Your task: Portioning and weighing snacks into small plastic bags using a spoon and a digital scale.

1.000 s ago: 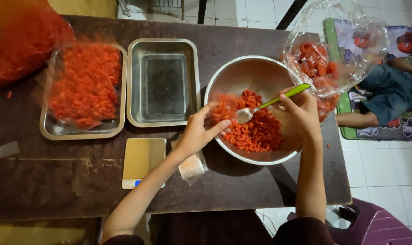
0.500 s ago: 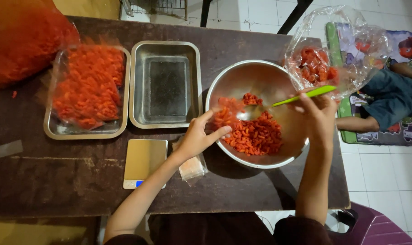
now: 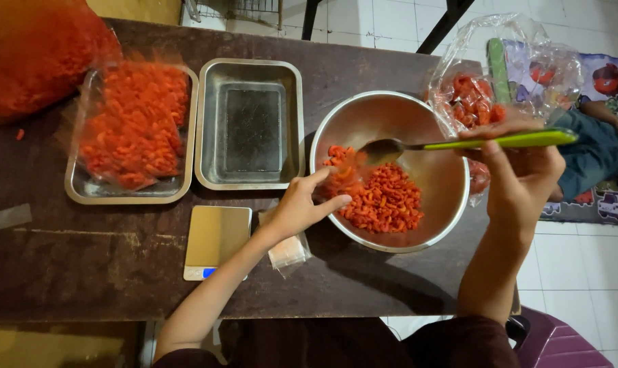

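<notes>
The round steel mixing bowl (image 3: 391,123) lies between both hands, a heap of orange-red curled snack pieces (image 3: 384,197) in its near half. The left hand (image 3: 302,208) pinches a small clear plastic bag (image 3: 343,178) open at the bowl's rim, fingers closed on its mouth. The right hand (image 3: 520,174) grips a green-handled metal spoon (image 3: 459,144), its bowl raised above the heap, just beside the bag. This looks like bag filling; the next move calls for tipping the spoon squarely into the held mouth.

The right hand (image 3: 520,174) has lifted the green-handled spoon (image 3: 459,144) (bowl now empty) clear of the red snacks (image 3: 384,197).
</notes>
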